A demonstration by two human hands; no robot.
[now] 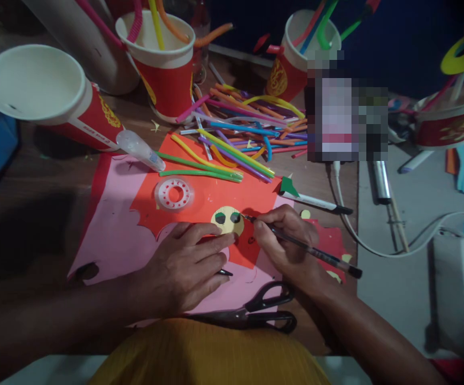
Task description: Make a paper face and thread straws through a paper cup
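Observation:
My right hand (pixel 288 238) grips a slim black pen (pixel 316 251). Its tip meets the edge of a yellow paper disc (pixel 232 227) that has two dark eyes with green lids. Stretched flat, my left hand (pixel 194 262) rests on the papers, its fingertips touching the disc's left and lower side. A black pointed object (pixel 224 272), perhaps a pen cap, pokes out from under those fingers; the rest of it is hidden. Beneath lie orange paper (pixel 203 206) with a scalloped edge and a pink sheet (pixel 111 224). Black-handled scissors (pixel 252 315) lie close to my body.
Loose colourful straws (pixel 252 128) are heaped behind the papers. Red-and-white paper cups (pixel 168 80) stand at the back; one cup (pixel 35 85) tilts at left. A tape roll (pixel 175 193), a white marker (pixel 316 203) and a white cable (pixel 344 214) lie around the work area.

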